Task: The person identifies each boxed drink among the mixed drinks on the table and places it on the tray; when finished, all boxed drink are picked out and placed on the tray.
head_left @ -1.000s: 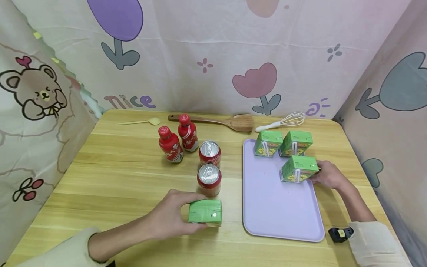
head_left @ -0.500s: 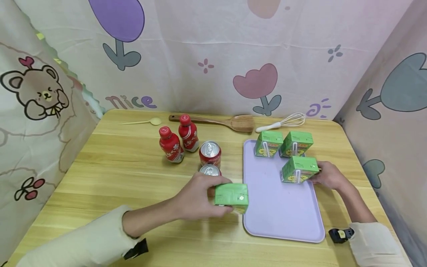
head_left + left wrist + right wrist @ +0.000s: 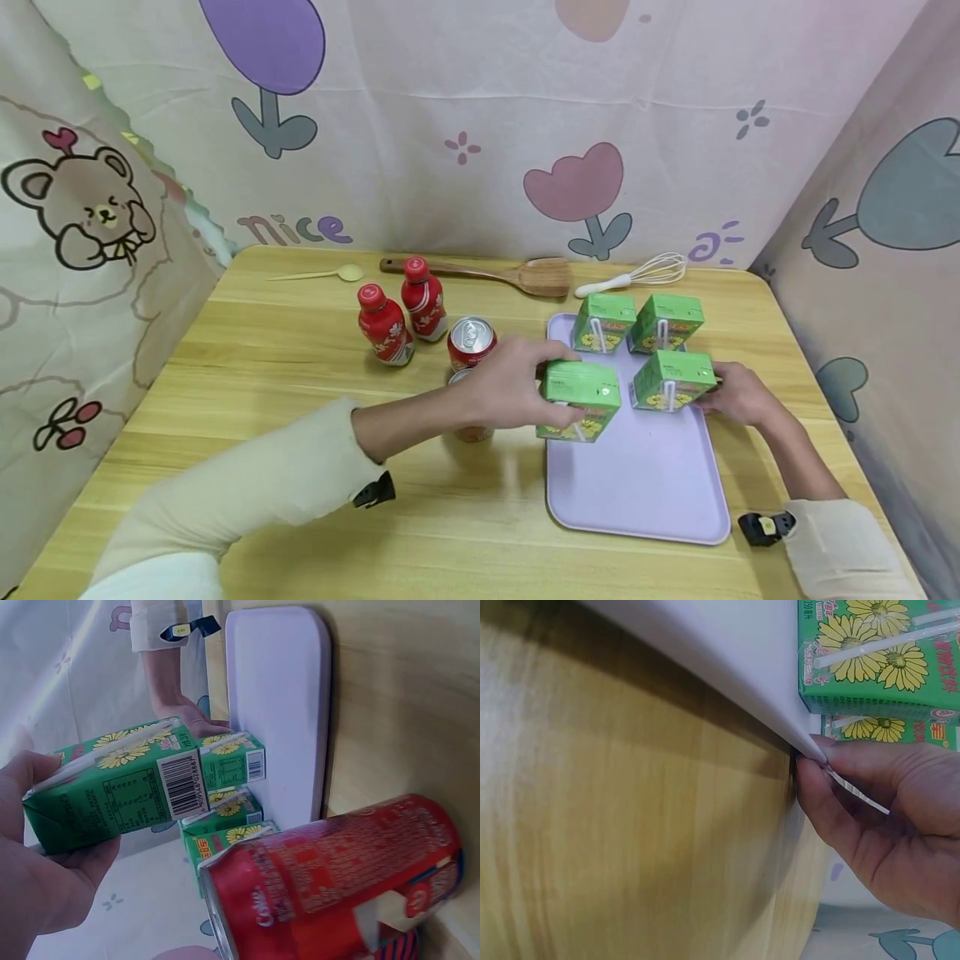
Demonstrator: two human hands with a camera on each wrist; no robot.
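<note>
My left hand (image 3: 517,383) grips a green juice box (image 3: 581,396) between thumb and fingers, held over the left edge of the lilac tray (image 3: 637,492). In the left wrist view its barcode end and straw show on the juice box (image 3: 124,784). My right hand (image 3: 892,810) pinches the tray's right rim between thumb and fingers. Three more green juice boxes stand at the tray's far end: one at back left (image 3: 604,323), one at back right (image 3: 666,323), and a nearer juice box (image 3: 672,382) beside my right hand.
Left of the tray stand two red cola cans, the back can (image 3: 472,340) and a nearer can (image 3: 337,881) partly hidden by my left hand. Beyond are two red bottles (image 3: 385,327). Along the back edge lie a yellow spoon (image 3: 348,272), a wooden spatula (image 3: 543,277) and a whisk (image 3: 652,271).
My left hand has carried the juice box from in front of the cans rightward and away from me, to over the tray's left edge. My right hand has stayed at the rim.
</note>
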